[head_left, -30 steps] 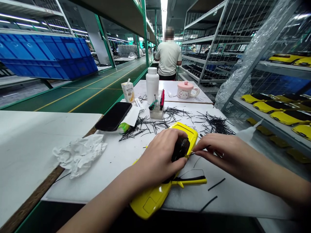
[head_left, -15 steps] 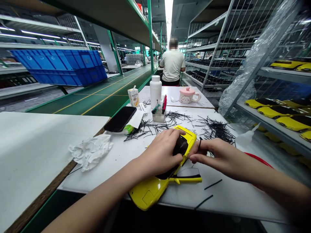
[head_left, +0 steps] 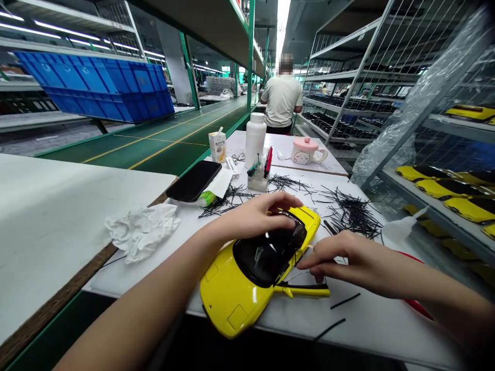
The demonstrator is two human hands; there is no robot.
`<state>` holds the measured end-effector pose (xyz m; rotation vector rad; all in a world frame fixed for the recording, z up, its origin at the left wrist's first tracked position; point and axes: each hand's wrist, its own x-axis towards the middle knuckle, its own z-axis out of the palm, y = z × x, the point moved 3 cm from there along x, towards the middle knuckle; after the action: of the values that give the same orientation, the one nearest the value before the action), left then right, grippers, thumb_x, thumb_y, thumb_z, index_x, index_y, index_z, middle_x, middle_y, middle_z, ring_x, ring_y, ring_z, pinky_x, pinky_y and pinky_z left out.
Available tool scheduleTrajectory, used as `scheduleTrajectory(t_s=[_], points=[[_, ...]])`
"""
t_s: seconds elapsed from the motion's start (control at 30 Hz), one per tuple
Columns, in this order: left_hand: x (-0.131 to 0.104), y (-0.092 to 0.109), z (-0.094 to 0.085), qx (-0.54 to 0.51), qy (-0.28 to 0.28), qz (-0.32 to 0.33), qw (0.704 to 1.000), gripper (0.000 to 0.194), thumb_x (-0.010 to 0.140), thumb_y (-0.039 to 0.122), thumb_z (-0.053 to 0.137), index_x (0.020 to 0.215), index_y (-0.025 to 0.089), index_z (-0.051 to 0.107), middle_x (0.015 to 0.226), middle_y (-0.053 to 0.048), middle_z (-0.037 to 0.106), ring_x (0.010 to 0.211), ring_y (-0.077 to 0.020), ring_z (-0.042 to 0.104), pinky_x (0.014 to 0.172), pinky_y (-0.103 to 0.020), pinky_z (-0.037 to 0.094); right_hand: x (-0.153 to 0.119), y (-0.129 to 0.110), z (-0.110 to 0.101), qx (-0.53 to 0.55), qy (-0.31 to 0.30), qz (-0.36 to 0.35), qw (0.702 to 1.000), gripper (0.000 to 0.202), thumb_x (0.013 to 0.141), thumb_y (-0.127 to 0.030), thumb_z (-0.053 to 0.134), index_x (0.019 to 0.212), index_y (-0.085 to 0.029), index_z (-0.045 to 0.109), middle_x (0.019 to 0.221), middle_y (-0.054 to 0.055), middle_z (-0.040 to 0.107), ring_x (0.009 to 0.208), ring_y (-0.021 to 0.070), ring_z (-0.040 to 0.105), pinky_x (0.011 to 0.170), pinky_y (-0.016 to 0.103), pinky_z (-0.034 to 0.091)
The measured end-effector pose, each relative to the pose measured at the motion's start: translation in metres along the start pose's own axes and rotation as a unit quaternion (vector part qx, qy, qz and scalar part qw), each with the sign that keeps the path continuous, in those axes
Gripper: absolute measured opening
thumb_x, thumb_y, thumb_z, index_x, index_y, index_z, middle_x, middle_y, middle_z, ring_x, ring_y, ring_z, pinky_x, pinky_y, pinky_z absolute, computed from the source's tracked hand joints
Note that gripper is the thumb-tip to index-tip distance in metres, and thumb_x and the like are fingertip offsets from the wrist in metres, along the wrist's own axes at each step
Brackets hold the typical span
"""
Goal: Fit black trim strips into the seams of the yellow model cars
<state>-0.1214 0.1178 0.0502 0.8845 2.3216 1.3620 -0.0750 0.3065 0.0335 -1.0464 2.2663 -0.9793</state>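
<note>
A yellow model car (head_left: 240, 288) with a black roof and windows lies on the white tabletop, its nose toward me and its right-hand door (head_left: 309, 291) swung out. My left hand (head_left: 259, 216) holds the car from above, fingers over the far side and thumb on the dark roof. At the open doorway is my right hand (head_left: 328, 257), its fingers drawn together against the door opening. Whatever those fingertips pinch is too small or hidden to make out. Thin black strips (head_left: 345, 300) lie loose near the door, with a larger pile (head_left: 353, 214) beyond the right hand.
Crumpled white paper (head_left: 141, 232), a phone (head_left: 195, 180), a small holder (head_left: 258, 181) with tools, a white bottle (head_left: 255, 141) and a pink-lidded mug (head_left: 305, 152) stand around. Racks with yellow cars (head_left: 456, 193) line the right. A person (head_left: 282, 100) sits ahead.
My left thumb has moved from the car's side onto its roof. The right fingers have shifted lower along the doorway, and the black strip that stuck up from them no longer shows there.
</note>
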Motion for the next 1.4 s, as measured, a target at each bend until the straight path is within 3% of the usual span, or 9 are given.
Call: scheduleTrajectory(t_s=[0.13,0.33,0.53,0.73,0.93,1.17,1.33,1.4], points=[[0.003,-0.012,-0.005,-0.084,0.105,0.003,0.991,0.027,0.094,0.036,0.056,0.106,0.015,0.068,0.114,-0.005,0.07,0.111,-0.0191,0.062,0.101,-0.031,0.044,0.003,0.004,0.006,-0.047,0.002,-0.031,0.998,0.027,0.097,-0.02,0.051,0.11,-0.022,0.074,0.09,0.003,0.075,0.078,0.0109,0.069,0.07,0.017,0.05],[0.001,-0.006,-0.002,-0.134,0.149,0.014,0.98,0.05,0.101,0.045,0.041,0.079,0.018,0.077,0.096,-0.002,0.076,0.109,-0.0186,0.065,0.113,-0.035,0.035,0.007,0.006,0.015,-0.056,0.018,-0.036,0.998,0.027,0.097,-0.018,0.052,0.112,-0.021,0.073,0.084,0.002,0.075,0.07,0.0095,0.067,0.065,0.016,0.049],[0.001,-0.006,-0.003,-0.165,0.192,0.03,0.967,0.049,0.1,0.032,0.043,0.065,0.019,0.075,0.083,0.002,0.076,0.106,-0.0188,0.067,0.114,-0.04,0.034,0.01,0.008,0.019,-0.019,0.02,-0.03,0.999,0.026,0.096,-0.019,0.053,0.109,-0.02,0.075,0.094,0.004,0.077,0.075,0.0123,0.072,0.065,0.017,0.053],[-0.001,-0.004,-0.002,-0.142,0.205,0.014,0.968,0.047,0.093,0.019,0.04,0.06,0.018,0.073,0.095,0.008,0.077,0.109,-0.0191,0.065,0.113,-0.042,0.037,0.009,0.007,0.019,-0.066,0.016,-0.092,0.993,0.029,0.096,-0.011,0.052,0.115,-0.016,0.072,0.087,0.005,0.076,0.072,0.0128,0.071,0.064,0.019,0.051],[0.001,-0.001,-0.002,-0.128,0.136,-0.008,0.982,0.039,0.093,0.022,0.045,0.071,0.02,0.077,0.082,0.005,0.076,0.108,-0.0218,0.066,0.107,-0.041,0.044,0.008,0.006,0.017,-0.092,0.03,-0.121,0.988,0.027,0.094,-0.008,0.053,0.113,-0.014,0.071,0.085,0.005,0.075,0.071,0.0129,0.071,0.063,0.02,0.051],[-0.002,0.008,0.0,-0.074,0.078,0.033,0.994,0.022,0.089,0.01,0.054,0.101,0.017,0.072,0.105,0.003,0.075,0.1,-0.0133,0.068,0.095,-0.024,0.05,0.012,0.009,0.022,-0.103,0.064,-0.128,0.984,0.027,0.095,-0.01,0.049,0.106,-0.015,0.073,0.071,0.003,0.072,0.056,0.0072,0.062,0.054,0.015,0.045],[-0.013,0.017,0.003,-0.01,-0.006,0.049,0.999,0.033,0.084,-0.002,0.05,0.108,0.015,0.064,0.095,0.001,0.074,0.096,-0.0098,0.068,0.091,-0.02,0.048,0.018,0.017,0.021,0.05,0.0,0.004,0.999,0.026,0.095,-0.025,0.054,0.106,-0.015,0.076,0.058,-0.001,0.061,0.046,0.004,0.049,0.044,0.012,0.035],[-0.016,0.019,0.006,0.022,-0.038,0.051,0.998,0.033,0.082,-0.002,0.052,0.109,0.014,0.063,0.096,0.0,0.073,0.094,-0.0094,0.067,0.089,-0.02,0.047,0.018,0.022,0.019,0.169,-0.057,0.077,0.981,0.028,0.094,-0.032,0.058,0.108,-0.015,0.076,0.053,-0.003,0.056,0.042,0.0041,0.047,0.041,0.012,0.033]])
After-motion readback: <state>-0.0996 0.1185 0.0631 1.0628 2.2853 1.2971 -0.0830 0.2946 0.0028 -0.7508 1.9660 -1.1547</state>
